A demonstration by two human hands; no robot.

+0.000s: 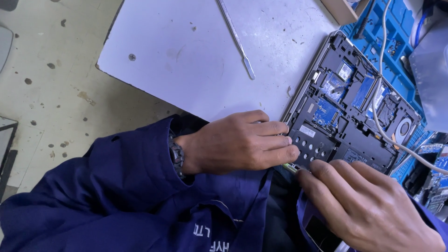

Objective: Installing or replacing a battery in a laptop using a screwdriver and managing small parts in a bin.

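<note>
An opened laptop [326, 140] lies underside up on a white table [186, 56], its blue circuit boards and fan exposed. My left hand [233, 142], with a watch and a dark blue sleeve, lies with straight fingers on the laptop's near corner, gripping its edge. My right hand [364, 205] reaches in from the lower right, its fingertips on the laptop's near edge. A small greenish metal piece [290, 167] shows at those fingertips, between the two hands. What it is cannot be made out.
A thin metal pry tool [235, 39] lies on the table beyond my left hand. A white cable [381, 84] runs across the laptop. A blue work mat [396, 28], a cardboard box corner [340, 9] and loose circuit boards [438, 182] sit to the right. Speckled floor is at the left.
</note>
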